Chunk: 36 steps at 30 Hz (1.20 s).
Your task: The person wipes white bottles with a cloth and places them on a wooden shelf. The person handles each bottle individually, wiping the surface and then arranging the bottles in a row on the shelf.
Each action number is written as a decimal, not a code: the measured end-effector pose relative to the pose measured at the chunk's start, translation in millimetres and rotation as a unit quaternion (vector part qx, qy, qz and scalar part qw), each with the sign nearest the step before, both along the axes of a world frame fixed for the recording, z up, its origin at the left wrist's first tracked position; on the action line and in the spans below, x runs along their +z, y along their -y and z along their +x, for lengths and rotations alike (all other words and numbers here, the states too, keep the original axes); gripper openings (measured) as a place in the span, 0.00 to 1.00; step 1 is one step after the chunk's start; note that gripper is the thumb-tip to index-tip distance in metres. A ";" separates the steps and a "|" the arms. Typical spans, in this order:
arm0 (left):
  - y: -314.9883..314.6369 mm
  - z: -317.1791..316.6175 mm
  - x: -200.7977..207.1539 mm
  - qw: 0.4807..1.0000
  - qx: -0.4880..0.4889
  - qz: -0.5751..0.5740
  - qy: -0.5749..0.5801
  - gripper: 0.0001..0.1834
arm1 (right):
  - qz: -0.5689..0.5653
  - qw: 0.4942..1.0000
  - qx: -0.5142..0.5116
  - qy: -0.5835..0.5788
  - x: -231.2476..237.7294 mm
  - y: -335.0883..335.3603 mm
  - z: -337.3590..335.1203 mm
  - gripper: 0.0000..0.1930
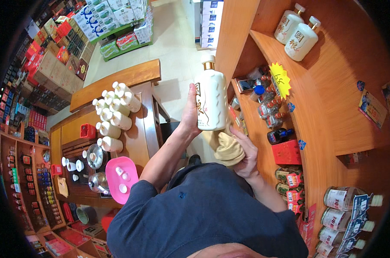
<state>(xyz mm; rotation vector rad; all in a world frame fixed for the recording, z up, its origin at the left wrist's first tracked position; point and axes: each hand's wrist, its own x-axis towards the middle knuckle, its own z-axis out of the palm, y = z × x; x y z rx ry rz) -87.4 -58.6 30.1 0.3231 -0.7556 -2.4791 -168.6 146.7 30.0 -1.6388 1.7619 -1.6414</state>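
Note:
A white liquor bottle (214, 96) with a gold neck band, a white cap and gold lettering is held up in front of me, its cap pointing away. My left hand (189, 115) is closed around the bottle's left side; most of those fingers are hidden behind it. In my right hand (248, 155) is a bunched yellow cloth (229, 148), just below the bottle's base. Part of the cloth goes up behind the base, and I cannot tell how much of it touches the bottle.
Several similar white bottles (117, 109) stand on the wooden table (145, 129) at left, near a pink tray (130, 165) with small cups. On the right, a wooden shelf (311, 112) holds two white bottles (301, 41), jars and a yellow star-shaped sign (280, 80). Stacked cartons (113, 19) stand at the far left.

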 end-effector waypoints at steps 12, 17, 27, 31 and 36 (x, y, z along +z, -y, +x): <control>7.3 -117.7 124.8 0.928 -0.005 -0.363 -0.088 0.44 | -0.074 0.970 -0.210 -0.100 62.4 -76.3 -38.7 0.30; -32.8 -208.3 167.5 0.821 0.114 -0.553 -0.083 0.49 | -0.095 0.904 -0.379 -0.175 85.0 -96.7 -50.2 0.26; -53.9 -299.8 161.3 0.742 0.056 -0.668 0.014 0.46 | -0.057 0.872 -0.457 -0.168 81.4 -103.3 -55.8 0.25; -46.2 -315.8 150.3 0.729 0.061 -0.682 0.011 0.45 | -0.049 0.866 -0.458 -0.191 81.6 -100.4 -58.3 0.27; -42.8 -325.0 144.7 0.713 0.051 -0.698 0.033 0.45 | -0.041 0.867 -0.453 -0.201 81.2 -98.9 -58.5 0.28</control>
